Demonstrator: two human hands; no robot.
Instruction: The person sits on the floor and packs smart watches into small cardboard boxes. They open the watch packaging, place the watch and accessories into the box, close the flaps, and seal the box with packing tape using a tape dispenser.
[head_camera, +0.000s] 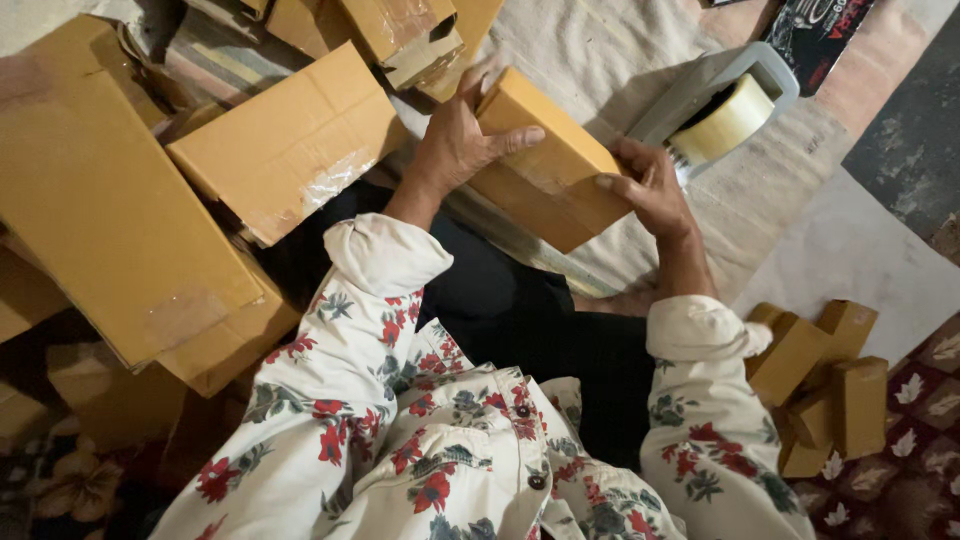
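Held between both hands over the lap: small tan cardboard box (545, 165), tilted, one long face turned up, as if for inspection or sealing. Left hand (455, 140) closed around its far end, thumb laid across the top; right hand (650, 190) gripping the near corner, fingers wrapped under. Just beyond, tape dispenser (715, 105) lying on the pale cloth (600, 50). Crowding the left, larger cardboard boxes (285, 140); off to the right, pile of small boxes (825, 385) on the patterned rug (925, 470)
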